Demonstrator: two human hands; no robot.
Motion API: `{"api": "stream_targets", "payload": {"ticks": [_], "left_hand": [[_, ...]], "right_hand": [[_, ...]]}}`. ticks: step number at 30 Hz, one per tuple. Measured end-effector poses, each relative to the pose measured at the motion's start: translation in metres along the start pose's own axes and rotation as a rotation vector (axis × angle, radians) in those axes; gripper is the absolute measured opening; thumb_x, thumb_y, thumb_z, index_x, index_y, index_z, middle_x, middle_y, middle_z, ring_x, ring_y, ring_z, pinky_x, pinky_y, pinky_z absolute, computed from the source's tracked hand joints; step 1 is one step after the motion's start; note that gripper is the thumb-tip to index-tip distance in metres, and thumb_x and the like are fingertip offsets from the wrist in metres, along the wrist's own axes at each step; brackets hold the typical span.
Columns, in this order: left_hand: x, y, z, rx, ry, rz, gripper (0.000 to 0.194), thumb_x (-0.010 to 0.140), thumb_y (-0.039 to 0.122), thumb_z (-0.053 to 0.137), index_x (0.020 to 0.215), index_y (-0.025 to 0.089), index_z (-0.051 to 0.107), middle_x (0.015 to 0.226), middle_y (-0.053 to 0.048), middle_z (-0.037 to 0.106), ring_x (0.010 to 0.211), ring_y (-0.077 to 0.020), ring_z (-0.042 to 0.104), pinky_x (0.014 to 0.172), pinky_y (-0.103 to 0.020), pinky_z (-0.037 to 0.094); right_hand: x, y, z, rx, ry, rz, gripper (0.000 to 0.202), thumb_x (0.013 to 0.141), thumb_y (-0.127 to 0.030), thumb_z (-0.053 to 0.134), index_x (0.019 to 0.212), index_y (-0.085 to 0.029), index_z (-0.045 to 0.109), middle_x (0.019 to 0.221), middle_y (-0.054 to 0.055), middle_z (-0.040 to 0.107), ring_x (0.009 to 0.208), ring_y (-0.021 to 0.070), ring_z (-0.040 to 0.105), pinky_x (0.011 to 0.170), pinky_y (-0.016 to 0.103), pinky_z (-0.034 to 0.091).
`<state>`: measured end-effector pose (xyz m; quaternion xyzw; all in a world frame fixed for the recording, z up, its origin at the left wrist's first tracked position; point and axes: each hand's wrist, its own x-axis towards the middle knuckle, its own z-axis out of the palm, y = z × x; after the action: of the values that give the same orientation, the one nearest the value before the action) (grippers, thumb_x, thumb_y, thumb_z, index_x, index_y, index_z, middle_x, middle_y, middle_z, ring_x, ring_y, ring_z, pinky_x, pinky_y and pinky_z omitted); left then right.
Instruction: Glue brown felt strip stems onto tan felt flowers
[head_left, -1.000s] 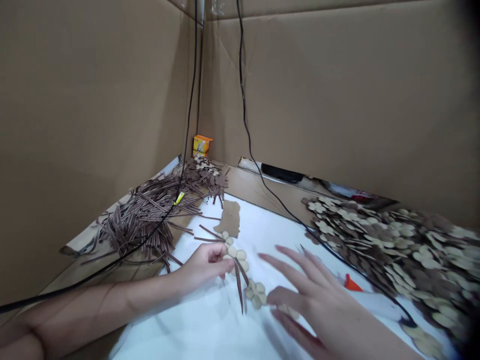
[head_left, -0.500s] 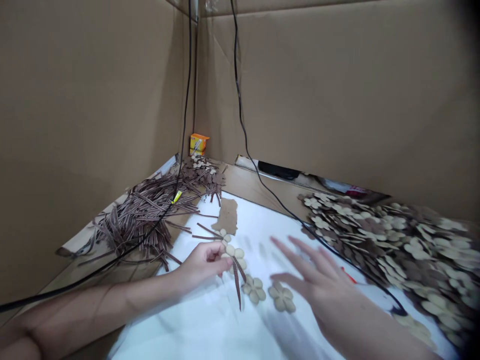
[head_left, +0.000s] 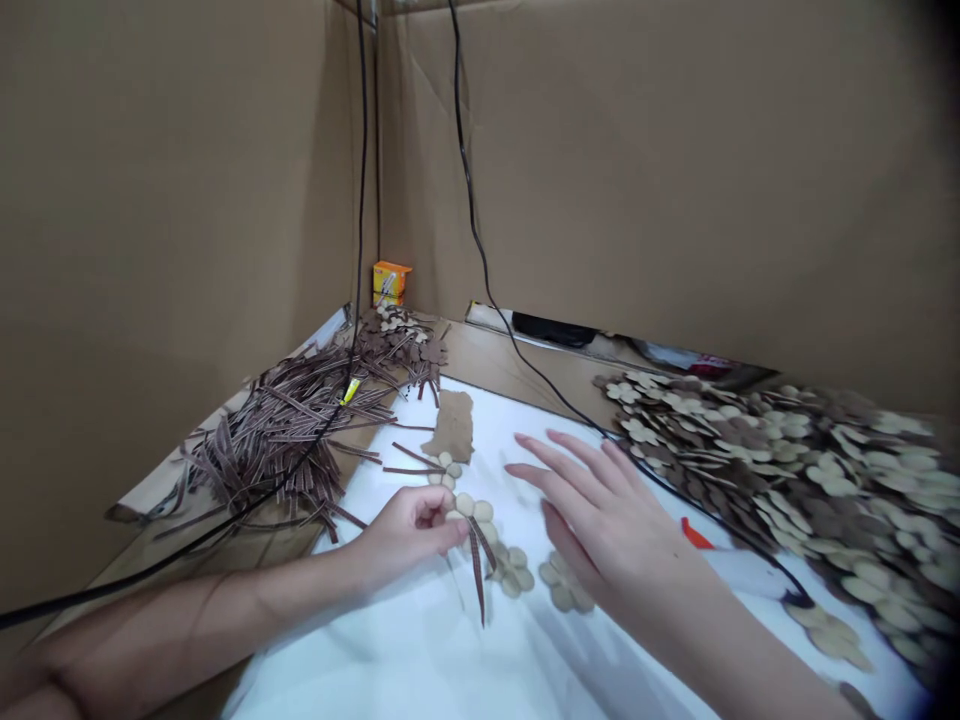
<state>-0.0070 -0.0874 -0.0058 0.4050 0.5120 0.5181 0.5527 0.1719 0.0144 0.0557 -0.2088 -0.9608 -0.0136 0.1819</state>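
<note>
Thumb and fingers of my left hand [head_left: 420,525] are closed in a pinch on the edge of a beige fabric flower [head_left: 480,512]. Two dark brown strips [head_left: 478,570] hang from that flower toward me. My right hand [head_left: 600,505] hovers over the white board, palm down and fingers spread, holding nothing. Partly beneath it lies another beige flower [head_left: 561,580], and a further beige flower [head_left: 513,572] lies between the hands. Beyond my left fingers is a small beige flower [head_left: 445,468], close to brown strips [head_left: 412,460] and a torn brown piece [head_left: 454,425].
Brown strips are heaped in a pile [head_left: 277,430] on the left. Beige and brown flowers form a large pile [head_left: 795,470] on the right. A white tool with an orange part [head_left: 697,535] lies behind my right forearm. A black cord [head_left: 480,240] hangs before the cardboard walls [head_left: 637,180].
My right hand has moved left and slightly up over the board, now partly covering the right-hand flower. More of the white tool shows. My left hand keeps its pinch, almost unmoved.
</note>
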Motion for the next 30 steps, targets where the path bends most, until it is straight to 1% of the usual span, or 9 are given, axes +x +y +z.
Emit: {"api": "stream_targets", "payload": {"ticks": [3,5,9,13,16,18,23,26,30], "left_hand": [[0.0,0.001,0.0,0.058,-0.013,0.018,0.037,0.072,0.049,0.061,0.076,0.012,0.058,0.066,0.0,0.049,0.06,-0.0101,0.042,0.056,-0.022,0.032],[0.0,0.001,0.0,0.066,-0.021,0.026,0.036,0.074,0.049,0.059,0.074,0.013,0.056,0.068,0.0,0.049,0.061,-0.0104,0.043,0.057,-0.022,0.033],[-0.001,0.001,0.0,0.057,-0.031,0.043,0.034,0.077,0.047,0.057,0.07,0.013,0.054,0.071,-0.002,0.051,0.064,-0.0114,0.045,0.059,-0.023,0.036],[-0.001,0.004,-0.001,0.039,-0.023,0.038,0.033,0.078,0.045,0.056,0.071,0.013,0.056,0.071,-0.003,0.052,0.063,-0.0112,0.045,0.06,-0.024,0.037],[-0.001,0.005,-0.002,0.036,-0.02,0.034,0.032,0.078,0.043,0.056,0.072,0.012,0.057,0.068,-0.002,0.052,0.061,-0.0106,0.045,0.06,-0.024,0.036],[0.0,0.005,-0.002,0.027,-0.021,0.036,0.031,0.079,0.042,0.055,0.072,0.012,0.058,0.067,-0.002,0.051,0.061,-0.0106,0.046,0.06,-0.023,0.036],[0.0,0.005,-0.002,0.011,-0.023,0.015,0.031,0.079,0.042,0.056,0.07,0.012,0.057,0.069,-0.002,0.054,0.061,-0.0103,0.045,0.059,-0.023,0.036],[-0.001,0.007,-0.001,0.014,-0.022,0.009,0.032,0.078,0.043,0.057,0.068,0.013,0.057,0.069,-0.003,0.054,0.061,-0.0104,0.045,0.059,-0.023,0.036],[-0.001,0.008,0.0,0.031,-0.018,0.001,0.034,0.077,0.046,0.057,0.068,0.013,0.058,0.069,-0.003,0.055,0.061,-0.0109,0.046,0.06,-0.024,0.035]], "right_hand": [[0.006,-0.008,0.004,0.243,-0.073,0.065,0.019,0.087,-0.024,0.042,0.098,-0.022,0.057,0.114,0.007,0.06,0.108,0.0225,0.051,0.088,0.042,0.044],[0.009,-0.01,0.007,0.404,-0.12,0.127,0.015,0.087,-0.024,0.042,0.086,-0.022,0.057,0.104,0.005,0.063,0.1,0.0188,0.055,0.082,0.034,0.047],[0.01,-0.002,0.017,0.668,-0.162,0.231,0.016,0.086,-0.028,0.047,0.079,-0.021,0.06,0.09,0.003,0.066,0.087,0.0182,0.06,0.079,0.031,0.046],[0.011,0.001,0.023,0.885,-0.186,0.4,0.018,0.08,-0.035,0.055,0.075,-0.019,0.061,0.08,0.003,0.067,0.079,0.0183,0.062,0.076,0.029,0.047],[0.011,-0.002,0.024,0.949,-0.217,0.466,0.02,0.076,-0.038,0.058,0.072,-0.018,0.06,0.075,0.003,0.066,0.074,0.018,0.061,0.071,0.028,0.047],[0.012,-0.004,0.024,0.979,-0.223,0.46,0.021,0.077,-0.038,0.057,0.072,-0.018,0.06,0.073,0.003,0.065,0.072,0.0172,0.06,0.068,0.027,0.047],[0.013,-0.004,0.026,1.03,-0.102,0.466,0.021,0.077,-0.038,0.056,0.072,-0.017,0.057,0.072,0.003,0.061,0.07,0.0155,0.057,0.067,0.026,0.046],[0.013,-0.003,0.026,1.054,-0.077,0.477,0.02,0.075,-0.036,0.059,0.069,-0.017,0.055,0.069,0.003,0.06,0.067,0.0148,0.056,0.064,0.025,0.046],[0.011,-0.002,0.023,1.029,-0.031,0.435,0.016,0.074,-0.031,0.06,0.068,-0.017,0.056,0.067,0.002,0.06,0.065,0.0143,0.056,0.062,0.025,0.046]]}}
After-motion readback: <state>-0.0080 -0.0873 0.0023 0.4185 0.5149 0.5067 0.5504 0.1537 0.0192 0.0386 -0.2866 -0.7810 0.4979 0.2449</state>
